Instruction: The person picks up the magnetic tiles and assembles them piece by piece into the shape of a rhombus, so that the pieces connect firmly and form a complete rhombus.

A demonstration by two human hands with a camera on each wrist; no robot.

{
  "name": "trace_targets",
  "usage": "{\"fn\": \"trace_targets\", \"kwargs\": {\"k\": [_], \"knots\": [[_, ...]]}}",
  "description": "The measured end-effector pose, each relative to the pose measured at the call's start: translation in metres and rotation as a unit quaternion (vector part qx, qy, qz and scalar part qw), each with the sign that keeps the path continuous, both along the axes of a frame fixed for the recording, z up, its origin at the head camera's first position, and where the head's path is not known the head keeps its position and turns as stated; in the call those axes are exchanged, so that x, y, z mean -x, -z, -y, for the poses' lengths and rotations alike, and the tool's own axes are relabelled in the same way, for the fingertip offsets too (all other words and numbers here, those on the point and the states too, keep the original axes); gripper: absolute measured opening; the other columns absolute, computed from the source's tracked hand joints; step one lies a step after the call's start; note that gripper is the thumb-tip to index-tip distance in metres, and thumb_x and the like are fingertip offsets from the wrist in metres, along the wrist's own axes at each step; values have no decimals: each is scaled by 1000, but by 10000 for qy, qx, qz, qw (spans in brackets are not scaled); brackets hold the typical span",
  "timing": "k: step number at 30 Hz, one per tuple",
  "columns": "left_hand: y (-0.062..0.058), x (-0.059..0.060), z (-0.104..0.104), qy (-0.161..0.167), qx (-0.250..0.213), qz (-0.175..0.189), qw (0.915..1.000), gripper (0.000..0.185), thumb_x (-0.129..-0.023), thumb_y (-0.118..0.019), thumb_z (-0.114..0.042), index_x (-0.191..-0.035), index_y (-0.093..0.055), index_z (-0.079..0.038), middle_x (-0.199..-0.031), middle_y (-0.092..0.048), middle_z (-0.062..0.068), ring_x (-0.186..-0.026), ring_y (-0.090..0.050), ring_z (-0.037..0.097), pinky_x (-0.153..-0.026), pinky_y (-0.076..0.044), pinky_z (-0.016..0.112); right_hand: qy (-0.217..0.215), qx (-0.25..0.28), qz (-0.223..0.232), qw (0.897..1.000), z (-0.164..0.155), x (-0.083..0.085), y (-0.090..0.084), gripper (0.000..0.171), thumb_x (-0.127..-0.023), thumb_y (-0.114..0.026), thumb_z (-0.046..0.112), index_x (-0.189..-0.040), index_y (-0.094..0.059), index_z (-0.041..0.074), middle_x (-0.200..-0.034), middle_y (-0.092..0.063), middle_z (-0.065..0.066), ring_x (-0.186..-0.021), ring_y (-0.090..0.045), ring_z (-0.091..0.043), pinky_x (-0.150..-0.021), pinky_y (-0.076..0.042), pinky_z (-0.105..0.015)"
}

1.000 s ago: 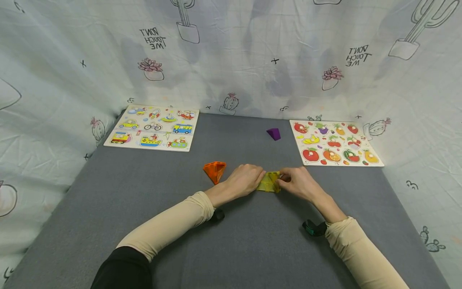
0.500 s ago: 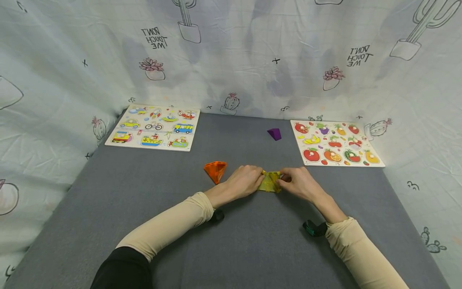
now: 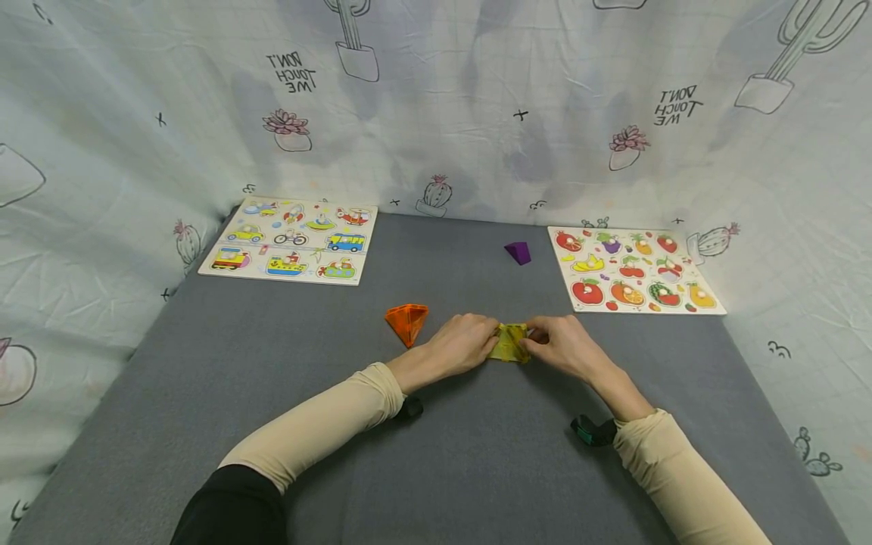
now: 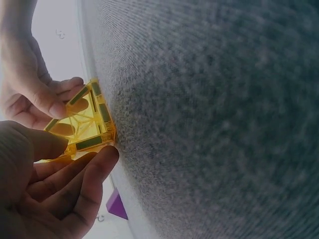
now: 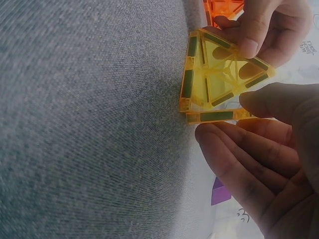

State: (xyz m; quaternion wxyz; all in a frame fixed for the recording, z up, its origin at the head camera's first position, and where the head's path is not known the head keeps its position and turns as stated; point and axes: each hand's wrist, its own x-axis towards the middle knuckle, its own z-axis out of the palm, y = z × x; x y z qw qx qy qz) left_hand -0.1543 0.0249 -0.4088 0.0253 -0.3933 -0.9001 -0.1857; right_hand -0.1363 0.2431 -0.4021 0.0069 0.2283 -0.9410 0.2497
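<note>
1. Head view: a yellow tile shape is held just below the middle of the frame, resting on the grey counter. It is pinched from the left by the left hand and from the right by the right hand, seemingly so that its panels are kept together. An orange tile shape stands just left of the left hand, apart from it. A purple piece lies well apart, higher in the frame. A vehicle puzzle board is set at the upper left edge of the counter and a fruit puzzle board at the upper right, so open room is left in the middle and across the lower frame.

2. Left wrist view: the yellow tile shape is seen at the left of the frame against the counter. The grip of the left hand is closed on its lower edge by thumb and curled fingers; the right hand pinches the upper edge.

3. Right wrist view: the yellow tile shape is in the upper right. The right hand has fingers nearly straight under its lower edge, thumb above; the left hand pinches the top panel.
</note>
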Motion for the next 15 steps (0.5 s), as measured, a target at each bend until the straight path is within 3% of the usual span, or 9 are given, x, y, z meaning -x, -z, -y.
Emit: {"fn": "trace_targets", "kwargs": {"k": [8, 15], "knots": [[0, 1, -1, 95, -3, 9, 10000, 14, -99, -57, -16, -96, -68, -8, -77, -64, 0, -58, -48, 7, -51, -37, 19, -130, -31, -105, 9999, 1, 0, 0, 19, -87, -72, 14, -102, -73, 3, -84, -75, -8, -72, -70, -14, -62, -56, -31], [-2, -1, -1, 171, 77, 109, 9998, 15, -98, -59, -19, -100, -68, -7, -83, -67, 2, -61, -49, 5, -52, -38, 16, -229, 56, -151, 9996, 3, 0, 0, 18, -86, -74, 16, -100, -73, 4, -81, -75, -6, -69, -69, -12, -59, -54, -26]]}}
